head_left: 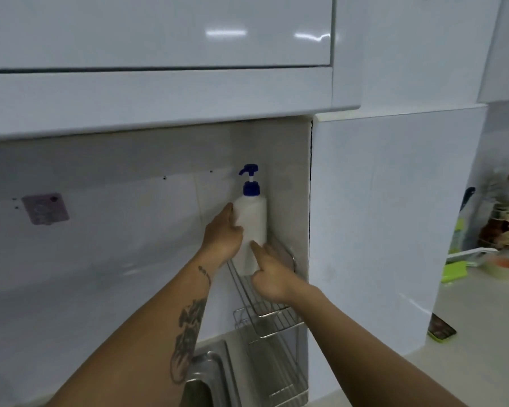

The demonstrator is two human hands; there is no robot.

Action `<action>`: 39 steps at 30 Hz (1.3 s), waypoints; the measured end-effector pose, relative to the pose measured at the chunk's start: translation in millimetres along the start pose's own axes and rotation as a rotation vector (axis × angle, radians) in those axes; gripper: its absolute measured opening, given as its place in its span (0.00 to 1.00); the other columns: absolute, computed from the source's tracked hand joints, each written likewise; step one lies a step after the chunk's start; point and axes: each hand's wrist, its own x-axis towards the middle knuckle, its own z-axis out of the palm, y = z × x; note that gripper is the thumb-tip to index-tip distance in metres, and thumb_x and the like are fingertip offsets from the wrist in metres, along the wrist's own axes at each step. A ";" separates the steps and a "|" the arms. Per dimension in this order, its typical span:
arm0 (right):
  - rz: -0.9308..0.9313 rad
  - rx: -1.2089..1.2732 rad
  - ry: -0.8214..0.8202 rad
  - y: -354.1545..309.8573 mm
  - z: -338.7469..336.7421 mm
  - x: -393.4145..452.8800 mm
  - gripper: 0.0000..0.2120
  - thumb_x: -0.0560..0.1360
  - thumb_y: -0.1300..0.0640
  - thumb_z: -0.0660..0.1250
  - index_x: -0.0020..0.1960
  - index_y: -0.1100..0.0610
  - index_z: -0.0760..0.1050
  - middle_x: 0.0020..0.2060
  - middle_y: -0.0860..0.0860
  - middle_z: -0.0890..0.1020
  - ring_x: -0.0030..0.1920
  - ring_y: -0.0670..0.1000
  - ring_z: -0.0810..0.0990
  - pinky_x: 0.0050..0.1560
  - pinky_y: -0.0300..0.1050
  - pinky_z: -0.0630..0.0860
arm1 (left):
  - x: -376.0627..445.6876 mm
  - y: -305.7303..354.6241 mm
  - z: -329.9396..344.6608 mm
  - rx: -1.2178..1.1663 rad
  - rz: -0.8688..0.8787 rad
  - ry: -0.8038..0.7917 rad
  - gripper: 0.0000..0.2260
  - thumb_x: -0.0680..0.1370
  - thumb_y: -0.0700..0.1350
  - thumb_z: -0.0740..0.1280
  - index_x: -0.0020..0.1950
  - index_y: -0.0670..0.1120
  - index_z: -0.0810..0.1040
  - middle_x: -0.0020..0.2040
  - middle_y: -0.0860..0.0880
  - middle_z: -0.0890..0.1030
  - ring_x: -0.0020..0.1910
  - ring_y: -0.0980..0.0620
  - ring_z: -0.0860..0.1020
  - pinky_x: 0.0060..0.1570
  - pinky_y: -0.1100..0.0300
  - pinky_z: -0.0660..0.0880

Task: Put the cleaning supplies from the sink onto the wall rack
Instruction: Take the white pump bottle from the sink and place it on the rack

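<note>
A white pump bottle [252, 227] with a blue pump stands upright on the top tier of a wire wall rack [265, 306] in the tiled corner; the left hand [222, 232] presses flat against its left side. The right hand [272, 274] touches its lower front, index finger extended; neither hand closes around it; the steel sink [209, 377] lies below.

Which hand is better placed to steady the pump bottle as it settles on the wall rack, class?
Probably the left hand: its fingers lie flat along the pump bottle high on its side. The right hand touches only low down, by the wall rack.
</note>
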 end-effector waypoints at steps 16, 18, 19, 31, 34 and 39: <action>0.058 -0.018 -0.034 -7.4 9.0 8.1 0.36 0.77 0.62 0.57 0.81 0.52 0.45 0.80 0.54 0.40 0.80 0.55 0.45 0.76 0.45 0.49 | -2.5 -20.2 -5.8 0.091 -0.098 -0.105 0.25 0.81 0.39 0.52 0.79 0.47 0.53 0.75 0.48 0.64 0.69 0.47 0.68 0.70 0.57 0.65; 0.050 -0.016 -0.006 -9.0 6.0 0.3 0.35 0.78 0.61 0.57 0.81 0.53 0.46 0.80 0.54 0.42 0.79 0.56 0.48 0.77 0.47 0.50 | -13.9 -24.5 -13.8 0.119 -0.096 -0.079 0.21 0.82 0.39 0.53 0.76 0.41 0.60 0.70 0.50 0.66 0.65 0.49 0.70 0.61 0.65 0.65; 0.035 -0.023 0.017 -10.8 4.5 -4.0 0.34 0.78 0.61 0.57 0.81 0.53 0.47 0.80 0.55 0.45 0.79 0.56 0.49 0.77 0.48 0.51 | -21.2 -28.6 -18.8 0.119 -0.109 -0.070 0.22 0.82 0.39 0.53 0.76 0.41 0.59 0.73 0.48 0.64 0.69 0.48 0.68 0.62 0.65 0.63; -0.305 -0.158 0.178 -88.0 82.1 -51.5 0.30 0.71 0.67 0.60 0.74 0.59 0.67 0.69 0.57 0.71 0.65 0.58 0.72 0.67 0.50 0.70 | -135.5 -126.5 -90.6 0.057 -0.270 -0.006 0.25 0.80 0.44 0.59 0.77 0.49 0.59 0.76 0.46 0.64 0.73 0.46 0.66 0.71 0.55 0.63; -0.254 -0.184 0.052 -87.5 134.2 -63.1 0.30 0.74 0.65 0.62 0.75 0.56 0.64 0.71 0.55 0.68 0.68 0.55 0.70 0.67 0.45 0.67 | -164.4 -167.0 -93.9 0.047 -0.328 -0.008 0.24 0.80 0.44 0.61 0.76 0.50 0.60 0.75 0.47 0.65 0.71 0.45 0.68 0.65 0.55 0.69; -0.108 -0.249 -0.153 -61.1 215.5 -77.5 0.32 0.70 0.59 0.61 0.74 0.56 0.65 0.69 0.56 0.69 0.68 0.61 0.70 0.68 0.57 0.69 | -204.6 -234.7 -88.5 0.085 -0.409 -0.101 0.25 0.77 0.42 0.64 0.75 0.47 0.64 0.72 0.43 0.70 0.67 0.43 0.72 0.65 0.53 0.71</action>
